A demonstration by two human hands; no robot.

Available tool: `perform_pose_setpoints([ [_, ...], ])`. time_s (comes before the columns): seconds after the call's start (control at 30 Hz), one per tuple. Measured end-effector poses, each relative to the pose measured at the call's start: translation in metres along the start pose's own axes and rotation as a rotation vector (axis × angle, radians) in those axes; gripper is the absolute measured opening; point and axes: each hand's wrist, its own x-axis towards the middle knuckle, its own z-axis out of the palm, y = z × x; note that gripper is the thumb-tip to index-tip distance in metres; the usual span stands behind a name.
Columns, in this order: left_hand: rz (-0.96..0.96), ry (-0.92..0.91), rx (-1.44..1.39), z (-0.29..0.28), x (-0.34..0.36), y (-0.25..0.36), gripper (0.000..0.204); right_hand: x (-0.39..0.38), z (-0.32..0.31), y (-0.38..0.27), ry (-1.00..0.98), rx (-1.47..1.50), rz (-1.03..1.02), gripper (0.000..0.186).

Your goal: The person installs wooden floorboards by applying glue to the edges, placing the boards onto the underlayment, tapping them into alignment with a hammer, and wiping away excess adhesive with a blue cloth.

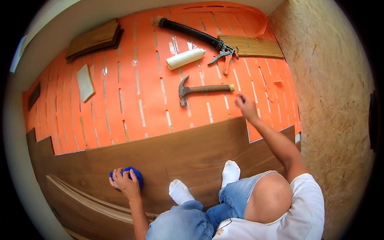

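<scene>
My left hand [127,185] curls its fingers around a bright blue rounded bundle [137,176] on the brown floorboards [160,148]; the hand partly hides it, and I cannot make out its kind. My right hand [247,108] reaches over the orange underlay [152,112], fingers loosely bent and a little apart, with nothing seen in them. Just beyond its fingertips lies a claw hammer [208,89], its wooden handle pointing toward that hand and its head to the left. The handle's end has a yellowish wrap.
Farther off lie a caulking gun [196,34] with a black barrel and a cream tube [185,59]. Plank pieces rest at the back left [94,39] and back right [252,46]. A pale block [85,83] sits on the left. Stacked planks [86,200] lie near left; a particleboard wall [328,104] bounds the right.
</scene>
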Motion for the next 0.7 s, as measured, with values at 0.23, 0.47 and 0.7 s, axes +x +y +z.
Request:
perform_pose_setpoints([
  [0.23, 0.183, -0.144, -0.401, -0.018, -0.038, 0.036, 0.023, 0.213, 0.024, -0.023, 0.105, 0.707, 0.463, 0.035],
  [0.47, -0.099, -0.399, -0.594, -0.034, -0.151, 0.008, 0.025, 0.259, 0.001, -0.042, -0.258, 1.464, 0.514, 0.017],
  [0.7, -0.51, -0.815, -0.713, -0.163, -0.204, 0.007, 0.027, 0.186, -0.041, -0.159, -0.197, 1.639, 0.368, 0.027],
])
